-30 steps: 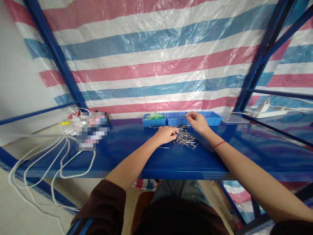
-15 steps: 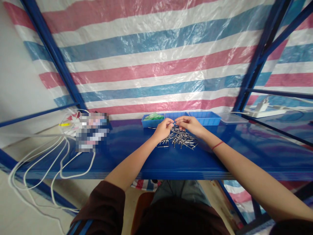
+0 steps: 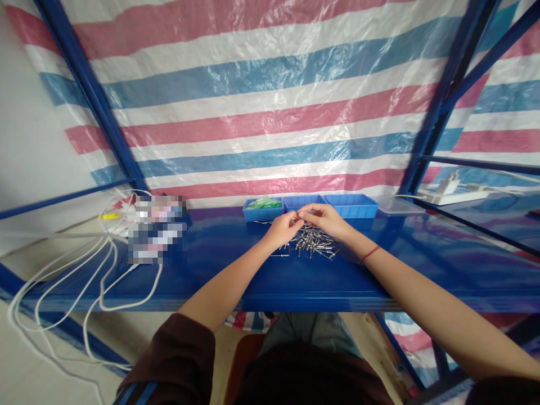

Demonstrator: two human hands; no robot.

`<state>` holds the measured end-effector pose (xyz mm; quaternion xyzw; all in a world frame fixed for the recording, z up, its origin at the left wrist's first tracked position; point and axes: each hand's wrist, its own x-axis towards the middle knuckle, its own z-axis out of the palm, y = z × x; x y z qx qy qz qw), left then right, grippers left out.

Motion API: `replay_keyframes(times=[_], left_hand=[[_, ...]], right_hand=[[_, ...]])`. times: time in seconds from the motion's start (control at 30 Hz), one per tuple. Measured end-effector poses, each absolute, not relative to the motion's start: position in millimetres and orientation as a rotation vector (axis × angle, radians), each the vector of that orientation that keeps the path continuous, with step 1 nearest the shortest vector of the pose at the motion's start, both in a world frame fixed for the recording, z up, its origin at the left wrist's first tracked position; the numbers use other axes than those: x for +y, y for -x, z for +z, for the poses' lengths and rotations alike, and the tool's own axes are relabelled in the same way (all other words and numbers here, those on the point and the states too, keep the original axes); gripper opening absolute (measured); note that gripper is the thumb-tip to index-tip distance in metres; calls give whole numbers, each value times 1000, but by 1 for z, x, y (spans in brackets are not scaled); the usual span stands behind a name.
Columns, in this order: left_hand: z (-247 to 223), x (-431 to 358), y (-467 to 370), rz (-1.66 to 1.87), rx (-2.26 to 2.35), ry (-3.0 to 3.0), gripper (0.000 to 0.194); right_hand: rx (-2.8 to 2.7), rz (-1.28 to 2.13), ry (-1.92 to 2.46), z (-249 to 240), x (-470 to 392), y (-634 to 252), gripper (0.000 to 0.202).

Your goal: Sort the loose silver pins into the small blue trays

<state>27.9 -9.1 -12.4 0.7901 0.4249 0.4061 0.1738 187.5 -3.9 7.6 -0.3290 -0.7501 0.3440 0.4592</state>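
A pile of small silver metal pins, rivet-like, lies on the blue tabletop. Over the back left of the pile, my left hand and my right hand meet at the fingertips. Both hands are closed in a pinch; whatever is between the fingers is too small and hidden to make out. Just behind them stand a blue bin with green pieces, a middle blue bin partly covered by my right hand, and a wider blue bin on the right.
A clear plastic lid or tray lies right of the bins. White cables and a blurred bundle are at the left. A white power strip sits at the right. Blue frame posts and a striped sheet stand behind.
My hands have come closer together, from slightly apart to fingertips touching, and sit a little lower. The whole view has shifted slightly.
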Motion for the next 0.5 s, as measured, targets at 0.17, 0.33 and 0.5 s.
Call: replay_keyframes(times=[0.17, 0.33, 0.5], left_hand=[[-10, -4, -25, 1403, 1236, -2189, 11], [-9, -5, -24, 1428, 1287, -2222, 19], [-10, -11, -22, 1021, 1376, -2443, 43]], right_hand=[[-1855, 587, 810, 9, -1, -191, 32], [-1984, 332, 859, 6, 13, -199, 25], [-1464, 344, 1134, 4, 37, -225, 26]])
